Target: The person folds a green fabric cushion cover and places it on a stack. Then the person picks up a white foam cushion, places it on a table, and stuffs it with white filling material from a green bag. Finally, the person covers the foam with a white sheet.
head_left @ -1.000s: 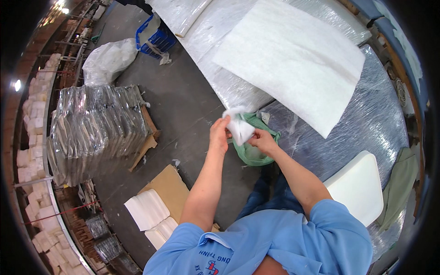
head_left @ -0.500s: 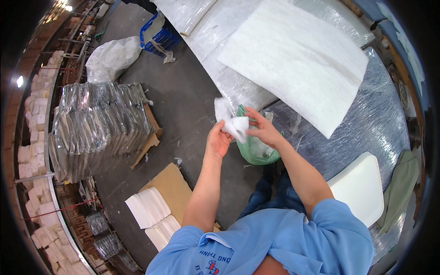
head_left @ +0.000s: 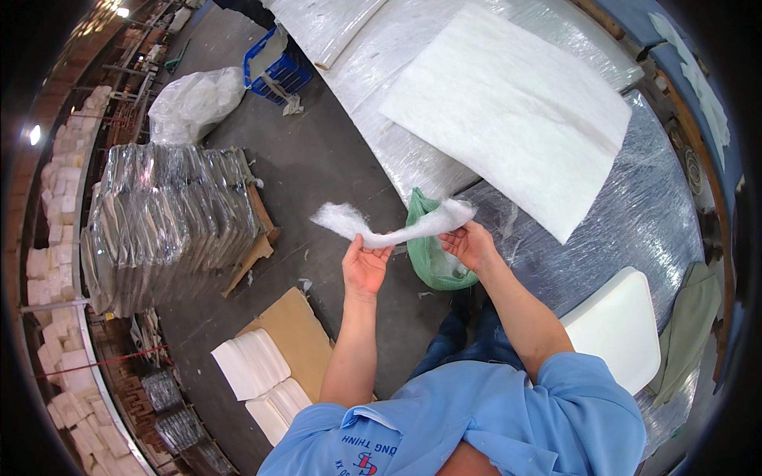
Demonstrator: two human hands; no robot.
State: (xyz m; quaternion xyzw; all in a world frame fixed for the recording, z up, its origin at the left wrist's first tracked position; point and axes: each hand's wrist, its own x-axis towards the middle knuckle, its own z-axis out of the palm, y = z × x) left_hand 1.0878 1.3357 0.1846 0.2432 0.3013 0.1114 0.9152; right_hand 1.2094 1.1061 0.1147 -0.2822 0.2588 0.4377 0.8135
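A long tuft of white fibre wadding (head_left: 405, 232) is stretched between my two hands, thin in the middle and fluffy at both ends. My left hand (head_left: 366, 264) pinches it left of centre, palm turned up. Near the other end, my right hand (head_left: 471, 247) grips it between thumb and fingers. Just behind and below the right hand hangs a green plastic bag (head_left: 432, 270) with pale stuff inside, at the table's edge. Beyond it, a flat white wadding sheet (head_left: 508, 119) lies on the film-covered table (head_left: 381, 103).
At right, a white rounded cushion (head_left: 615, 329) lies beside an olive cloth (head_left: 689, 329). On the floor at left are a plastic-wrapped stack (head_left: 171, 222), cardboard (head_left: 290, 325) with white foam pieces (head_left: 252, 361), a blue crate (head_left: 278, 71) and a clear bag (head_left: 197, 103).
My hands have moved apart, the left one leftward and the right one slightly down. The bunched wadding between them is now drawn out into a long strip.
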